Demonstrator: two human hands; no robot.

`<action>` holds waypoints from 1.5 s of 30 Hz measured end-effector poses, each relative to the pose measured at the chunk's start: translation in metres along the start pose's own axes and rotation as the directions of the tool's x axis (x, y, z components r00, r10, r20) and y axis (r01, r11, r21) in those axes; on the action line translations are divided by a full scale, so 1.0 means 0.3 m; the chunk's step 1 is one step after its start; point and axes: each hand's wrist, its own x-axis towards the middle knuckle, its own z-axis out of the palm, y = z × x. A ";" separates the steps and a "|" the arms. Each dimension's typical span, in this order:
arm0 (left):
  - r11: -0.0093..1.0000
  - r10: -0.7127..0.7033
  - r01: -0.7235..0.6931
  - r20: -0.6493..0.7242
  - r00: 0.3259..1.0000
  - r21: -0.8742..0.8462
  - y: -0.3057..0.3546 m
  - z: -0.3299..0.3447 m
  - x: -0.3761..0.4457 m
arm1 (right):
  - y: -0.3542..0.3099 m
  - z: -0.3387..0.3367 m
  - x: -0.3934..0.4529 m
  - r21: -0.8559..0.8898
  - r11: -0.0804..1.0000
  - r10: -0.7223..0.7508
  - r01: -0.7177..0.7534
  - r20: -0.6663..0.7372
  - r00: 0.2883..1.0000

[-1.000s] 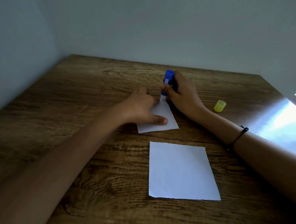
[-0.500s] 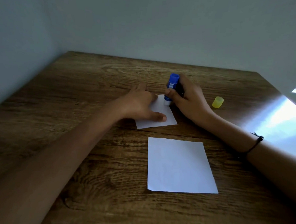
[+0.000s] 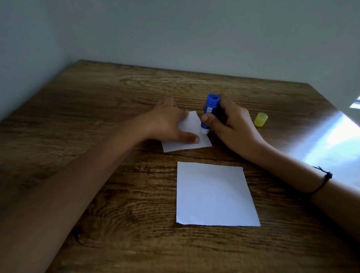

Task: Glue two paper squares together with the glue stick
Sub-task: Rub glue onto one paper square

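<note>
Glue stick seemingly touching far paper

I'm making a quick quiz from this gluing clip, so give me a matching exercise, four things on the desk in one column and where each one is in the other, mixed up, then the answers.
Things:
1. glue stick
2. yellow cap
3. far paper square
4. near paper square

Places:
A. lying untouched on the table, nearest the camera
B. pinned flat under the left hand
C. standing alone, right of the right hand
D. gripped in the right hand, tip down on paper

Pairs: 1-D, 2-C, 3-B, 4-A
</note>
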 end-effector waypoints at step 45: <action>0.964 0.207 -0.159 -0.229 0.951 0.211 0.043 0.046 -0.027 | 0.027 -0.131 -0.069 0.792 0.567 0.422 -0.224 -0.046 0.906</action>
